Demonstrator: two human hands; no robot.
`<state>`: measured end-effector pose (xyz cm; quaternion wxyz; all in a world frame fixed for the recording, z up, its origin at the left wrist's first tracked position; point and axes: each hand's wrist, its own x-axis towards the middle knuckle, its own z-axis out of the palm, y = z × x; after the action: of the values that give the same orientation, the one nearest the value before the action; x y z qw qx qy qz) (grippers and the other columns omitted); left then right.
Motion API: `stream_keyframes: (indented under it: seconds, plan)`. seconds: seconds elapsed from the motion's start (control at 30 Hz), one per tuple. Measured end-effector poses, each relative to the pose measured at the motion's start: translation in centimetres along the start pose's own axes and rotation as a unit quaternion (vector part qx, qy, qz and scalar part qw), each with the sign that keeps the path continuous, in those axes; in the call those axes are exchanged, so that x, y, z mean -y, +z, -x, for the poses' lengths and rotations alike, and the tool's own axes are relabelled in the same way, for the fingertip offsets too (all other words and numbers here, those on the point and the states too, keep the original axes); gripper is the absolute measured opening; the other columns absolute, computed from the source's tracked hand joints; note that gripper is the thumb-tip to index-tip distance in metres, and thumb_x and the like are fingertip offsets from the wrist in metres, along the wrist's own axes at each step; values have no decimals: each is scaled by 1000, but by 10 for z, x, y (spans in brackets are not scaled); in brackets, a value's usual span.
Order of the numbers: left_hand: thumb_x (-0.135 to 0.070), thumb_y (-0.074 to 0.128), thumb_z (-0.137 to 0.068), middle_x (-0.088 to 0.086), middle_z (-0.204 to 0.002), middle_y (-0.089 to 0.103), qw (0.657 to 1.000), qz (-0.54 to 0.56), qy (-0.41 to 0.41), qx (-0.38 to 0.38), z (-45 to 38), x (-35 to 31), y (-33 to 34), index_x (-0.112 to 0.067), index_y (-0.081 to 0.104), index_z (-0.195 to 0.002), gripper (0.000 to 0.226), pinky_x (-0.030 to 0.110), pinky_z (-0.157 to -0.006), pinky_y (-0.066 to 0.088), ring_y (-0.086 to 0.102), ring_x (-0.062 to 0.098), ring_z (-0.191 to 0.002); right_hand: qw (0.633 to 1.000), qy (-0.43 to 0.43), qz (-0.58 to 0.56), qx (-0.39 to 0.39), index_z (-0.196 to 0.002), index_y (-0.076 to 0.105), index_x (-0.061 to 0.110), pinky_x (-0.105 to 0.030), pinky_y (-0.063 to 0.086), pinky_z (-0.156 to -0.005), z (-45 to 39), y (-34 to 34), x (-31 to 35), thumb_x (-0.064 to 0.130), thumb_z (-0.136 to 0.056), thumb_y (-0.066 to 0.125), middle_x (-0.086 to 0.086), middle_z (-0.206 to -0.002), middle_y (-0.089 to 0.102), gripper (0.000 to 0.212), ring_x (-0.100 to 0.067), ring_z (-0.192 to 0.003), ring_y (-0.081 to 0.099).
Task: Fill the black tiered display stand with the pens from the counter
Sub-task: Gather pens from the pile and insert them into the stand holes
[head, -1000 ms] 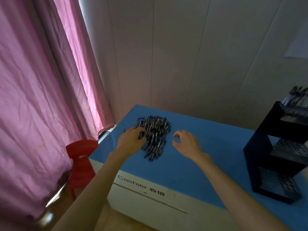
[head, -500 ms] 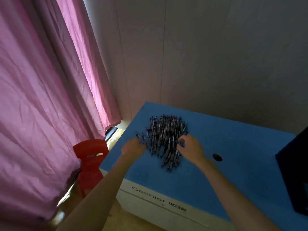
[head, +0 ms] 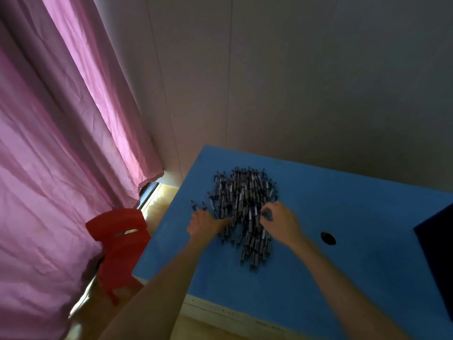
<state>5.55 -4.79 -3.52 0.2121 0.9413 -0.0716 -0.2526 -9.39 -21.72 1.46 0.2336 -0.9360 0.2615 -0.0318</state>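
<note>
Your hands worked a heap of pens (head: 245, 207) on the blue tabletop (head: 355, 217), the dark barrels with pale bands lying mostly parallel, a few strays at the left fringe. Your left hand (head: 204, 223) lay at the heap's left side, fingers reaching into the pens; whether they gripped any could not be told. Your right hand (head: 279, 222) curled over the heap's right side, fingers pinching pens. The heap sat near the tabletop's far left corner. Bare blue surface stretched right past a round hole (head: 328, 238) to the stand (head: 438, 261), only its dark edge showing at the frame's right.
</note>
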Motion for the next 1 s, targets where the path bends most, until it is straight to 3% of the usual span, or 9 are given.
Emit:
stream_keyframes:
  seconds: [0.03,0.1,0.5,0.57,0.7,0.87,1.0]
  plan:
    - [-83,70,-63,13,-149,39,1000,-11,-7,5,-3,-5,2,-2,26,-152,129,45,-105,43,42,30,-138,1000,5,-3,-2,-113,66,19,-33,53,-78,-3,0,-1,29,-95,62,0,-112,56,21,-17,-87,60]
    - [-80,72,-64,13,-152,34,1000,-27,-8,-6,-11,-11,5,-2,19,-153,130,44,-108,41,35,29,-143,1000,11,-7,-8,-113,66,19,-34,54,-78,-9,0,-3,30,-95,63,0,-112,56,22,-16,-85,59]
    - [-70,78,-63,9,-138,48,996,-79,-27,-10,-44,-16,2,-5,34,-145,114,40,-98,49,51,25,-129,1000,14,-7,-11,-117,65,18,-36,56,-81,-29,11,-7,31,-96,62,-1,-116,58,25,-18,-87,63]
    - [-70,78,-65,6,-127,54,996,-85,-27,-8,-47,-18,2,-7,44,-138,102,39,-91,52,57,24,-117,1000,15,-7,-9,-118,64,18,-35,55,-79,-30,13,-7,31,-96,62,0,-117,57,26,-17,-84,63]
    - [-59,77,-71,-1,-90,58,998,-69,-13,-3,-45,-20,2,-15,63,-101,55,34,-78,58,58,19,-82,1000,16,-2,-15,-117,64,19,-34,56,-73,-34,14,-6,31,-96,61,2,-110,54,24,-16,-76,62]
    - [-53,76,-77,-1,-78,54,998,-57,14,-6,-37,-23,9,-15,59,-87,42,29,-62,49,57,17,-75,1000,13,0,-16,-118,63,20,-35,57,-73,-36,16,-10,32,-96,62,4,-108,52,25,-17,-77,63]
    - [-37,72,-83,-2,-72,51,997,-61,41,-12,-30,-28,18,-16,55,-76,28,28,-61,49,54,16,-71,1000,10,2,-8,-118,63,19,-33,56,-72,-34,19,-11,31,-96,62,1,-112,55,25,-15,-77,62]
